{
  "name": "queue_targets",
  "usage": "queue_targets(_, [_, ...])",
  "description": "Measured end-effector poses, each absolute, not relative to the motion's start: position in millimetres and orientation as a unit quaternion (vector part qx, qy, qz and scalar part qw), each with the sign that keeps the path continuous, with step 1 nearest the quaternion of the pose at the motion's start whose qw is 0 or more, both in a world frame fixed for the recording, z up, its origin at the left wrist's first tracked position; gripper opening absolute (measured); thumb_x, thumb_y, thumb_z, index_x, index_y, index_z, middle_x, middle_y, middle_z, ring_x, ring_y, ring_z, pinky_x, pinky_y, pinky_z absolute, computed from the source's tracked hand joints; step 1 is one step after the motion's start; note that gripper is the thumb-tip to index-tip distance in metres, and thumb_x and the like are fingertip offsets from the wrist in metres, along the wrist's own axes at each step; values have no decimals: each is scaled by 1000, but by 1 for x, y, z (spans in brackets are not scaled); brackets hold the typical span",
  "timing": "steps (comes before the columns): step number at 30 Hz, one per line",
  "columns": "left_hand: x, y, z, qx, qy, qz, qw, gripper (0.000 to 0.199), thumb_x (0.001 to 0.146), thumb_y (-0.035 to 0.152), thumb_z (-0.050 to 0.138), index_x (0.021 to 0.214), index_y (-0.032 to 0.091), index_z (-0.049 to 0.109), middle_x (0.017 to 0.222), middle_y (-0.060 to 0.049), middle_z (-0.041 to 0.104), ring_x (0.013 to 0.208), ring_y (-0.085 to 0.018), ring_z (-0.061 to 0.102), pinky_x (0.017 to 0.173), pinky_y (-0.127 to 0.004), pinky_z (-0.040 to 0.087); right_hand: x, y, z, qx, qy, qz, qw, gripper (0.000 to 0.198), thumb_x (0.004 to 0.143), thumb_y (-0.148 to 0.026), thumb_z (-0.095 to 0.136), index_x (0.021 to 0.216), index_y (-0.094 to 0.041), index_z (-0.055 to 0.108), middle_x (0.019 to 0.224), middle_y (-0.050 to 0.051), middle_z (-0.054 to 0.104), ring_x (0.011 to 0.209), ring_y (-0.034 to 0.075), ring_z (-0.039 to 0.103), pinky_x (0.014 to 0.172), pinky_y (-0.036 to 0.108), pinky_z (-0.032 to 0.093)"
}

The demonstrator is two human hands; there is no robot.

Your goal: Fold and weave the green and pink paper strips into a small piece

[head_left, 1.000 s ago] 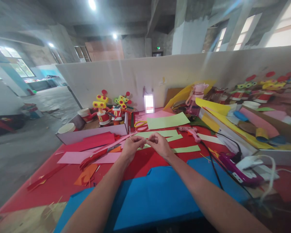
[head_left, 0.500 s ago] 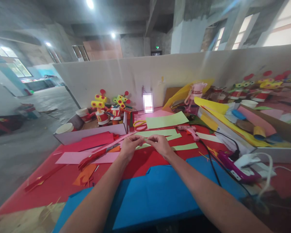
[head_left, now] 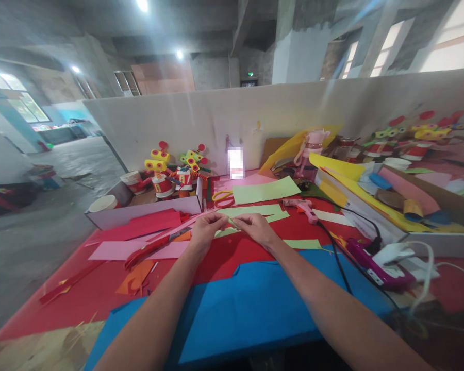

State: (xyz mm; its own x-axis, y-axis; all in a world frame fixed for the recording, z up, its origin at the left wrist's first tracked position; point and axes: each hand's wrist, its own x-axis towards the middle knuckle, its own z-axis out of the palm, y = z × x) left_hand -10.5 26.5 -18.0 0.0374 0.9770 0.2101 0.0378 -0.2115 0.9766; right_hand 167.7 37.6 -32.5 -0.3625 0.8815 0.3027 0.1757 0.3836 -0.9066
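Note:
Above the middle of the red-covered table, my left hand and my right hand meet fingertip to fingertip. Both are closed in a pinch on a light green paper strip. A pale green length of paper shows past my right wrist; my hand hides whether it is the same strip. Just beyond my fingers lie more green paper pieces and a larger green sheet. Pink strips and a red-handled cutting tool, partly covered, lie left of my left hand.
Yellow-handled scissors lie behind my hands. A pink glue gun is at right, its black cord running towards a purple power strip. Paper-cup figures stand in a box back left. Blue cloth covers the front.
The green length beyond my right wrist has swung slightly right and down. Both hands keep their pinch in nearly the same place, with a little more strip showing between the fingertips.

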Motion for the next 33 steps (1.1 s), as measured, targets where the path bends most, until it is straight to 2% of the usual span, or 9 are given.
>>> queue_targets(3, [-7, 24, -17, 579, 451, 519, 439, 22, 66, 36, 77, 63, 15, 70, 55, 0, 59, 56, -11, 48, 60, -25, 38, 165, 35, -30, -360, -707, 427, 434, 34, 82, -49, 63, 95, -21, 77, 92, 3, 76, 88, 23, 69, 78, 30, 50])
queue_targets(5, [-5, 23, -15, 582, 446, 517, 442, 23, 65, 38, 77, 63, 16, 71, 54, 0, 59, 55, -12, 48, 60, -26, 39, 163, 34, -30, -364, -703, 422, 442, 31, 82, -47, 64, 93, -21, 77, 91, 3, 77, 89, 24, 69, 79, 31, 51])
queue_targets(12, [-4, 22, -14, 574, 450, 521, 444, 25, 64, 38, 78, 59, 16, 68, 56, 0, 59, 57, -11, 49, 61, -25, 39, 162, 37, -35, -399, -689, 406, 448, 23, 79, -38, 65, 83, -19, 77, 79, 3, 76, 77, 21, 69, 69, 28, 49])
queue_targets(19, [0, 23, -17, 549, 485, 518, 442, 30, 60, 44, 80, 62, 15, 71, 52, 0, 57, 53, -10, 46, 55, -24, 36, 158, 35, -36, -427, -700, 342, 459, 18, 82, -36, 64, 76, -21, 73, 79, 4, 76, 75, 21, 69, 69, 30, 50])
queue_targets(22, [-3, 26, -19, 552, 471, 534, 435, 30, 61, 44, 80, 61, 15, 70, 55, 0, 60, 55, -11, 49, 56, -24, 38, 159, 35, -37, -428, -700, 321, 472, 13, 80, -35, 66, 85, -23, 68, 83, 2, 74, 79, 21, 68, 72, 30, 50])
queue_targets(24, [-7, 28, -21, 543, 460, 552, 434, 30, 62, 43, 80, 61, 15, 69, 56, -1, 61, 56, -11, 50, 58, -24, 40, 161, 35, -37, -435, -704, 303, 473, 17, 76, -34, 68, 89, -24, 62, 81, 1, 71, 78, 19, 66, 71, 29, 50])
queue_targets(28, [-11, 32, -25, 516, 443, 572, 459, 30, 64, 42, 80, 65, 14, 69, 59, -2, 64, 56, -11, 55, 59, -24, 44, 166, 34, -35, -433, -725, 275, 459, 16, 76, -32, 68, 80, -24, 55, 78, -1, 66, 71, 17, 62, 66, 26, 46])
queue_targets(33, [-10, 31, -24, 458, 426, 601, 497, 37, 57, 44, 85, 74, 15, 69, 65, -3, 69, 61, -14, 64, 67, -28, 52, 166, 32, -29, -444, -726, 258, 458, 17, 78, -32, 67, 69, -23, 55, 71, 1, 66, 70, 18, 61, 63, 27, 43])
